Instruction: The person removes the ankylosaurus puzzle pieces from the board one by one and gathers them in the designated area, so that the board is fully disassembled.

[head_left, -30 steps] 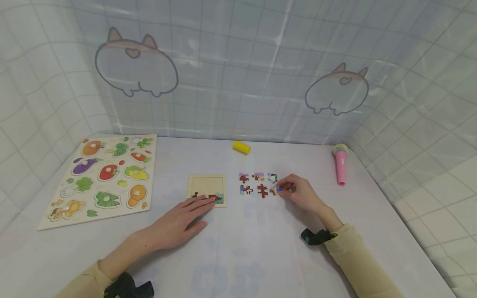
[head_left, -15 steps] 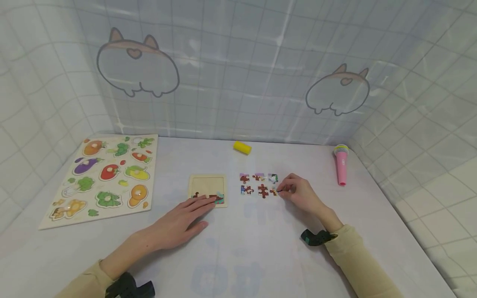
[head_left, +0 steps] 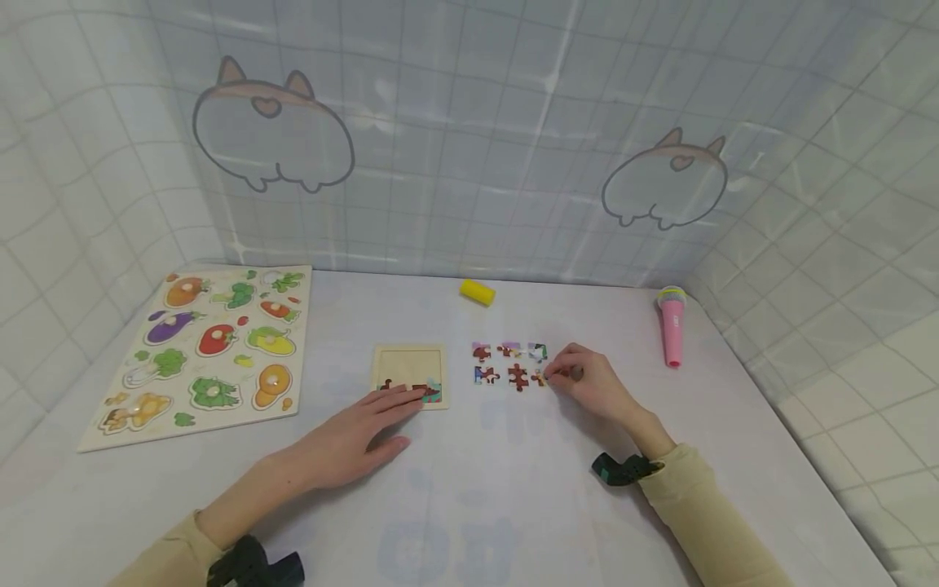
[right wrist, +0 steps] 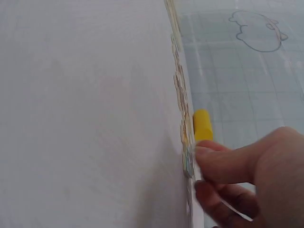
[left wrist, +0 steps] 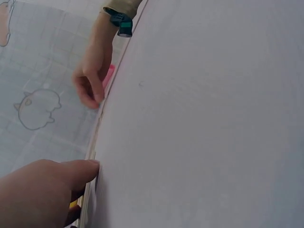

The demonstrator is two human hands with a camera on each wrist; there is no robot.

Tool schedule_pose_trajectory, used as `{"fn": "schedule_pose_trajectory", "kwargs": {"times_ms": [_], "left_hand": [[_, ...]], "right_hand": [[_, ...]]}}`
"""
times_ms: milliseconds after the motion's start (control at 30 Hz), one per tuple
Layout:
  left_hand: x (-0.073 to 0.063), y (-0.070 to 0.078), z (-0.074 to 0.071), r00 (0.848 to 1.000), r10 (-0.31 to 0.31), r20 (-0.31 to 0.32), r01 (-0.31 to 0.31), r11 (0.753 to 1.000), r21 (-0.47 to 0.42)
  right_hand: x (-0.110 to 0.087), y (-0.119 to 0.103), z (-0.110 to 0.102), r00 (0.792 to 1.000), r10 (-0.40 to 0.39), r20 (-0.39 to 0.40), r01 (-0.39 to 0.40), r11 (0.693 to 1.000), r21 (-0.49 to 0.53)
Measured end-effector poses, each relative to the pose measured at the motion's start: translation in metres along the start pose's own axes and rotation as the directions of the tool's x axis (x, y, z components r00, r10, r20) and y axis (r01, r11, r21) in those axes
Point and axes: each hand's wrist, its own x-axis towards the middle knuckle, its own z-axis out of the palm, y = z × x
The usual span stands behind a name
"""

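Note:
In the head view, my left hand (head_left: 363, 432) lies with straight fingers over the lower edge of a square wooden puzzle tray (head_left: 408, 350). A strip of coloured puzzle pieces (head_left: 431, 393) shows along the tray's bottom, partly hidden under those fingers. To the right, my right hand (head_left: 592, 381) pinches a small puzzle piece, mostly hidden by the fingers, at the end of the lower row. The right wrist view has its fingertips right at a piece edge (right wrist: 188, 164). Beside them lie loose jigsaw pieces in two rows, among them a brown piece (head_left: 517, 377).
A yellow cylinder (head_left: 478, 292) lies behind the pieces. At far right is a pink toy microphone (head_left: 672, 330). A large vegetable peg board (head_left: 245, 383) takes up the left side. Tile-patterned sheeting (head_left: 469, 163) rises behind and at both sides.
The purple-blue piece at my right fingertips has turned and lowered, so less of its face shows now. My left hand stays in place on the tray.

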Motion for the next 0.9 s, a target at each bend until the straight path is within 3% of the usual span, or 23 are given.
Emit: {"fn": "schedule_pose_trajectory", "kwargs": {"times_ms": [200,500,667,900], "left_hand": [[-0.006,-0.009,-0.007,0.999,-0.005,-0.037,0.004,1.0,-0.027],[-0.016,-0.018,-0.018,0.997,-0.013,-0.08,0.012,1.0,-0.018],[-0.017,-0.026,-0.023,0.991,-0.072,-0.113,0.076,0.996,0.038],[-0.019,-0.03,-0.021,0.985,-0.149,-0.084,0.157,0.982,0.102]], "right_hand": [[0.012,-0.04,0.023,0.995,-0.072,-0.074,0.077,0.995,0.062],[0.044,-0.103,0.084,0.974,-0.204,0.103,0.194,0.976,0.102],[0.062,-0.123,0.111,0.955,-0.225,0.194,0.202,0.971,0.13],[0.071,-0.136,0.131,0.933,-0.214,0.291,0.189,0.976,0.112]]}}
